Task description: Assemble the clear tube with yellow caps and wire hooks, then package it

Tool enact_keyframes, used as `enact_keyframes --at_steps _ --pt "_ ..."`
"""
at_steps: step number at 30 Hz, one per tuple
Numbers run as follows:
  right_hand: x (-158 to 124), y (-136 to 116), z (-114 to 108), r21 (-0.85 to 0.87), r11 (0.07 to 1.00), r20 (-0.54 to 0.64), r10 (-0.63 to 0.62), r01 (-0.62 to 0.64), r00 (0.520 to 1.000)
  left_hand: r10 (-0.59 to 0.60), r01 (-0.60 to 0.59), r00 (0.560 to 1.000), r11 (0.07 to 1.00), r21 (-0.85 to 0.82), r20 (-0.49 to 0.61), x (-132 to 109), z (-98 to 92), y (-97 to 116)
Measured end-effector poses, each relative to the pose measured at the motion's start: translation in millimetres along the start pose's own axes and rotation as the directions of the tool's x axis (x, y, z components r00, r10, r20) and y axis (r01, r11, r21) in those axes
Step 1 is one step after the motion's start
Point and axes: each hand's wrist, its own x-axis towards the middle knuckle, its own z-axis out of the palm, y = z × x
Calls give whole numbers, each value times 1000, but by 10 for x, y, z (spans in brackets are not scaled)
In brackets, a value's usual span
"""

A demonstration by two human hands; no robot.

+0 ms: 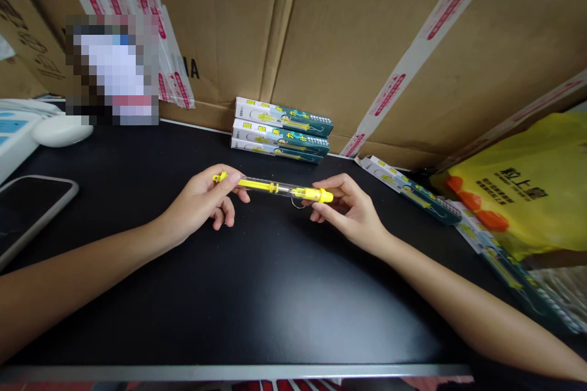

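Observation:
A yellow and clear tubular spring scale (274, 188) is held lengthwise above the black table (257, 293). At its left end, the thumb and fingers of my left hand (206, 198) pinch the clear tube near a small yellow loop. My right hand (351, 211) grips the yellow cap at the other end between thumb and fingers. A thin metal hook (298, 203) hangs under the tube close to the right fingers. Behind the scale, a stack of printed spring scale boxes (280, 134) leans by the cardboard.
Large taped cardboard boxes (348, 30) wall off the back. On the right lie more scale boxes, one with an open flap (408, 189), beside a yellow plastic bag (518, 183). A phone (34, 211) and a white rounded object (63, 129) sit at left, near a blurred-out patch.

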Motion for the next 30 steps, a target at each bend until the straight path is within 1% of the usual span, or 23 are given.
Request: enact_keyframes --at_steps 5,9,12,15,18,24,30 --pt "4 -22 -23 24 1000 5 5 -5 1000 4 -3 999 1000 -23 32 16 -20 -5" --pt "11 -32 -33 43 999 17 12 -13 1000 -13 14 1000 998 -59 17 18 -21 -4" --pt "14 -30 -40 51 999 3 11 -11 1000 -30 31 1000 996 -88 9 21 -21 -5" --pt "16 -25 -54 58 998 -17 0 1 1000 -24 23 1000 995 -99 -6 28 -28 -4" --pt "13 -22 -68 56 998 -25 -8 10 1000 -4 2 1000 997 -79 -22 28 -33 11" --pt "0 -30 -56 57 998 -18 25 -24 1000 11 -11 1000 1000 -24 3 7 -25 24" --pt "3 -40 -44 61 998 -19 25 -24 999 38 -38 999 999 6 5 6 -18 18"
